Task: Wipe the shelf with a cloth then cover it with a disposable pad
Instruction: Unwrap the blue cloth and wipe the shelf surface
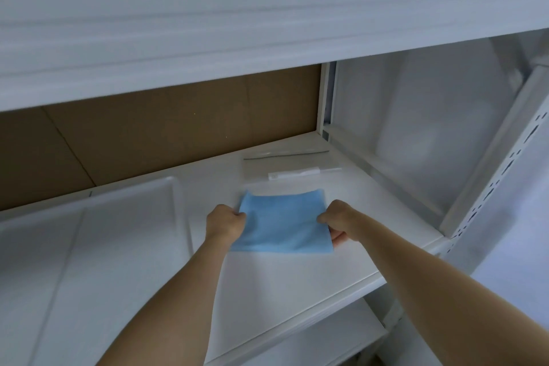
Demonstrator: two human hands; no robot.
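Holding the folded blue pad (283,223) by its two side edges, left hand (226,222) and right hand (337,221) both pinching it just above the white shelf (267,276). Looks like wiping's probably done; unfolding and spreading it out is what's left, I'd guess.

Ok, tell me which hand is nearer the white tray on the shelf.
Left. The left hand grips the blue pad's left edge, just right of the white tray. The right hand grips the pad's opposite edge, farther from the tray.
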